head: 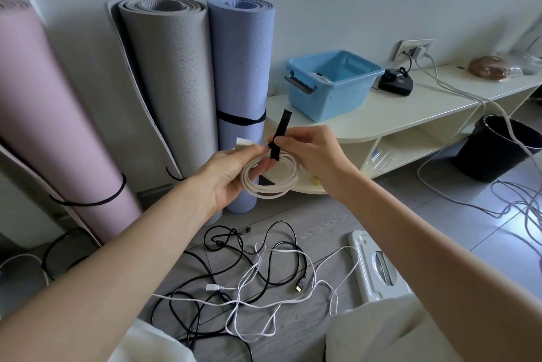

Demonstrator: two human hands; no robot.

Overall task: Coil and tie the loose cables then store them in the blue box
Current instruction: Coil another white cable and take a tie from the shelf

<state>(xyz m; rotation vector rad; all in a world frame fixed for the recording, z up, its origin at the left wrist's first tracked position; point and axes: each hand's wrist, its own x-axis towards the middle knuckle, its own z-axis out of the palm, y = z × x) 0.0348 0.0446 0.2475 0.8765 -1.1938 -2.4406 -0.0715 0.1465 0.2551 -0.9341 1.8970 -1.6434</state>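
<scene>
Both forearms reach forward, hands meeting in mid-air above the floor. The left hand (231, 177), palm up, grips a white coil (271, 175) with curled fingers. The right hand (311, 153) pinches a black strap (278, 136) wrapped over the coil's top, its free end sticking up. The blue box (334, 83) sits on the shelf (410, 109) beyond; loose cables (252, 270) lie tangled on the floor below.

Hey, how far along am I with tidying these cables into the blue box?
Early to midway. Done: the blue box on the shelf already seems to hold something pale, though it is hard to identify. In hand: your left hand holds a coiled white cable while your right hand works a black strap around it. Left: the tangle of black and white cables on the floor lies uncoiled.
</scene>
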